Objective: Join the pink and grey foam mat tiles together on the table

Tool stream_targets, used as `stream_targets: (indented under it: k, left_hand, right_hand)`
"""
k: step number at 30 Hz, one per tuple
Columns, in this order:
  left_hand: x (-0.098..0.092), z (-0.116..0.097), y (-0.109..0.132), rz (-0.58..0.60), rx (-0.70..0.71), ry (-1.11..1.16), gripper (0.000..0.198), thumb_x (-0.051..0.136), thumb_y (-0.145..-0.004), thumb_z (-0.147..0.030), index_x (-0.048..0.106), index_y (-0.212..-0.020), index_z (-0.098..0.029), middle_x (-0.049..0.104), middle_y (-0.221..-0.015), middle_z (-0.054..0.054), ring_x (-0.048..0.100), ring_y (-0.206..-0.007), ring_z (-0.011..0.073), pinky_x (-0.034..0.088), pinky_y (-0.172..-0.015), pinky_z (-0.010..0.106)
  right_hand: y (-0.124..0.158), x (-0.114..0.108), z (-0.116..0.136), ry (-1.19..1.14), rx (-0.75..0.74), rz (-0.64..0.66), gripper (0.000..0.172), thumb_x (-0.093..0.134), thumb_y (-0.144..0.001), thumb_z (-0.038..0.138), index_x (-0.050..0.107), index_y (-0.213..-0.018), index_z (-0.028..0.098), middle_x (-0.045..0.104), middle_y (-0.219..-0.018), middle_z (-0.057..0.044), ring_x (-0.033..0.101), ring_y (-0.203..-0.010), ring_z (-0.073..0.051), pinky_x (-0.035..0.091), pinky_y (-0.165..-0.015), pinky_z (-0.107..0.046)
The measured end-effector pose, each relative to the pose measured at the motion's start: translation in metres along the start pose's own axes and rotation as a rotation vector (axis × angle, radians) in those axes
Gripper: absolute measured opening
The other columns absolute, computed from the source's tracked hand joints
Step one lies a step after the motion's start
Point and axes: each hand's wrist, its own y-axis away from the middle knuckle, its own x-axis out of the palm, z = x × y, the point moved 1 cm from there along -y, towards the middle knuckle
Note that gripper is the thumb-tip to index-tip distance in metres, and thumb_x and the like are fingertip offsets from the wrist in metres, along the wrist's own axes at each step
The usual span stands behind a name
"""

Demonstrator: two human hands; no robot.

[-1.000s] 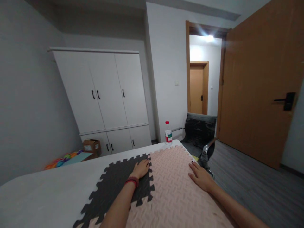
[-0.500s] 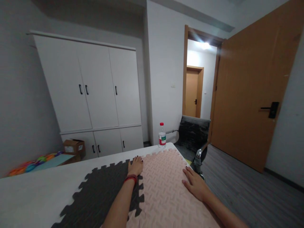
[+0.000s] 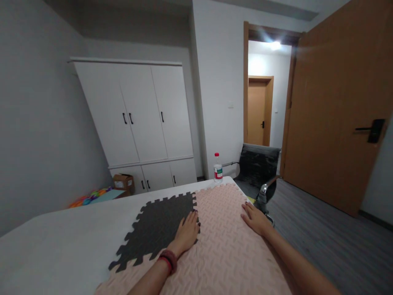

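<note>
Basically, a white desk (image 3: 61,241) carries it all. Pink foam matting (image 3: 221,237) covers its right side and near part; the dark foam tile (image 3: 159,221) lies flat, meeting pink along its right and near edges. Those two sides look joined, so mat-laying seems mostly done; can't tell if teeth under the left hand (image 3: 186,233) are fully seated. Far and left teeth free. Right hand (image 3: 255,219) at pink's outer edge. Both hands' fingers relaxed, gripping nothing.
</note>
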Motion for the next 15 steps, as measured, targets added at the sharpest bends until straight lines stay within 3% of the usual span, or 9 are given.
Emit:
stream_targets:
  k: [3,8,12,15]
  left_hand:
    - [0.002,-0.002,0.013,0.012,-0.013,0.015,0.050,0.035,-0.092,-0.040,0.029,-0.137,-0.019,0.029,-0.147,0.009,0.024,-0.135,0.0231,0.020,-0.111,0.051]
    - [-0.008,-0.011,0.013,-0.002,-0.055,0.026,0.051,0.040,-0.090,-0.043,0.033,-0.135,-0.020,0.031,-0.145,0.009,0.027,-0.134,0.0252,0.021,-0.110,0.054]
    - [-0.014,-0.028,0.021,0.024,-0.149,0.024,0.053,0.042,-0.088,-0.047,0.036,-0.134,-0.020,0.032,-0.145,0.010,0.028,-0.134,0.0271,0.022,-0.109,0.056]
    - [-0.014,-0.046,0.034,0.045,-0.213,0.030,0.063,0.030,-0.089,-0.052,0.031,-0.137,-0.011,0.029,-0.146,0.015,0.022,-0.136,0.0281,0.020,-0.110,0.054]
  right_hand:
    - [0.000,0.001,-0.001,0.003,0.005,-0.005,0.065,0.030,-0.086,0.051,0.037,-0.137,0.011,0.031,-0.145,-0.012,0.025,-0.134,-0.021,0.019,-0.109,-0.033]
    - [0.002,-0.002,0.000,0.012,0.008,0.005,0.064,0.030,-0.087,0.051,0.037,-0.137,0.012,0.032,-0.144,-0.011,0.025,-0.134,-0.020,0.018,-0.109,-0.032]
    - [0.005,-0.003,0.001,0.028,0.022,0.034,0.066,0.026,-0.088,0.053,0.033,-0.139,0.012,0.027,-0.147,-0.011,0.019,-0.136,-0.019,0.015,-0.110,-0.032]
    - [0.008,-0.003,0.004,0.053,0.042,0.066,0.071,0.021,-0.087,0.059,0.026,-0.142,0.015,0.021,-0.149,-0.010,0.015,-0.137,-0.021,0.016,-0.109,-0.037]
